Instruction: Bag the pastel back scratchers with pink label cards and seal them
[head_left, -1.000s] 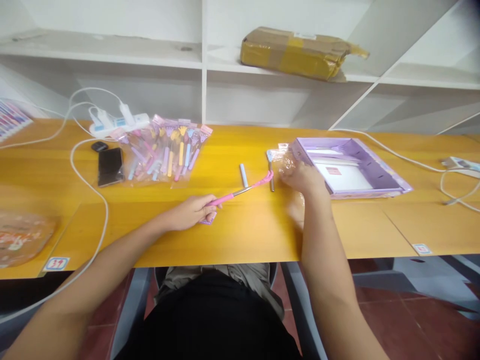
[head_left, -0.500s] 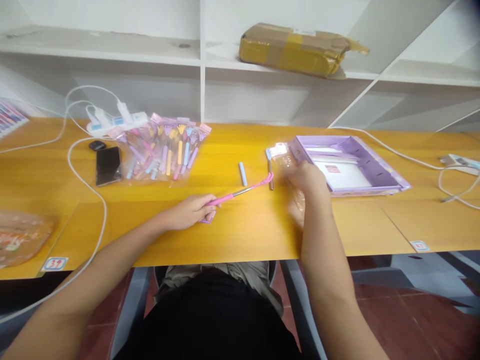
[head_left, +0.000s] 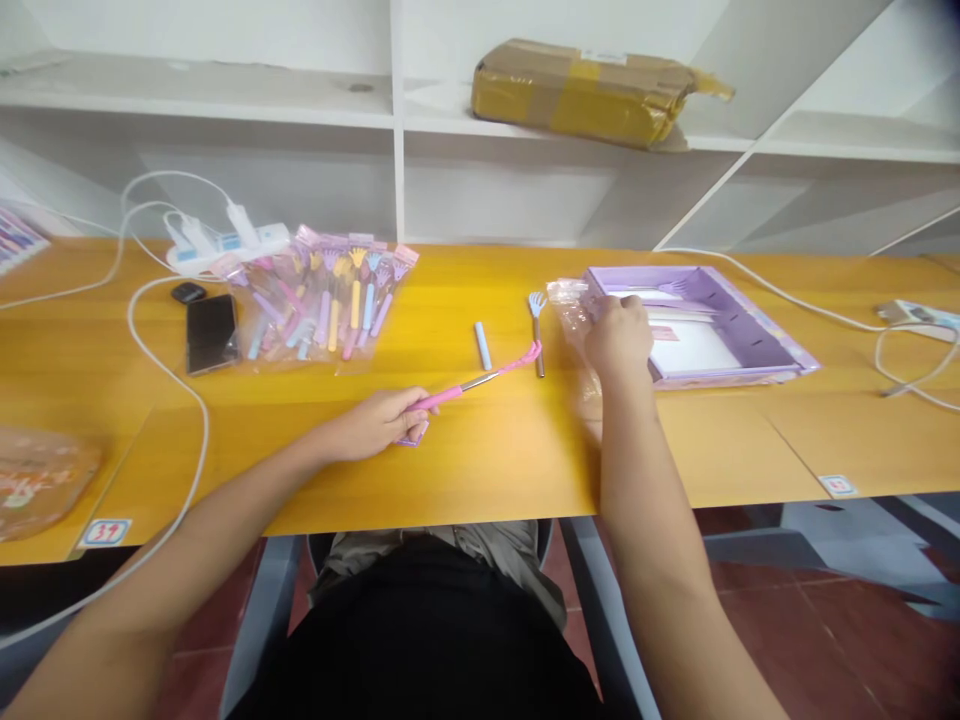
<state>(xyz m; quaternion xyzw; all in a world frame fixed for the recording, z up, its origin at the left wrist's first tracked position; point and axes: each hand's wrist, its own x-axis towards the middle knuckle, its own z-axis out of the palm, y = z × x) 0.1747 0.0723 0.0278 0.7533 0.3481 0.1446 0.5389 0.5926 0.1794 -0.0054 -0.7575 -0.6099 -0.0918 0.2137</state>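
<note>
My left hand [head_left: 401, 415] is closed around the handle of a pink back scratcher [head_left: 442, 396]. Its hand-shaped pink tip points right, over the metal rod of a blue back scratcher [head_left: 538, 335] that lies on the table. Under my left fingers shows the edge of a small purple piece [head_left: 411, 440]. A loose blue handle [head_left: 482, 346] lies just beyond the rod. My right hand [head_left: 621, 338], fingers curled, is at the left side of the purple box [head_left: 765, 370], gripping a clear plastic bag [head_left: 571, 305]; its fingertips are partly hidden.
Several bagged back scratchers [head_left: 330, 300] are heaped at the back left. Near them are a black phone [head_left: 211, 335], a power strip [head_left: 229, 248] and a white cable [head_left: 206, 430]. A taped carton [head_left: 577, 95] sits on the shelf. An orange-brown pouch [head_left: 45, 480] lies far left.
My right hand has moved slightly up at the box's left side, with the plastic bag beside it. My left hand keeps the pink back scratcher in nearly the same place.
</note>
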